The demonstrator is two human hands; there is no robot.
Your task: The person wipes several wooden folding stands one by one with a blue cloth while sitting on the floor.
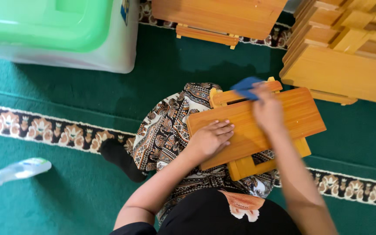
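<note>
- A small folding wooden table [257, 126] lies folded across the seated person's lap, its top facing up, over a patterned skirt [166, 130].
- The left hand [209, 139] presses flat and open on the tabletop; the right hand [266, 109], blurred, grips a blue cloth [245, 87] at the far edge.
- Wiping appears under way; the next stroke calls for steady bracing.
- More wooden tables [340, 56] are stacked close by on the green carpet [66, 191]; a spray bottle [14, 172] lies well apart, beyond a green-lidded bin [66, 30].

Top left, a white storage bin [109, 52] under a green lid carries a small blue-and-yellow label [125, 9]; spray bottle [14, 171] lies lower left.
</note>
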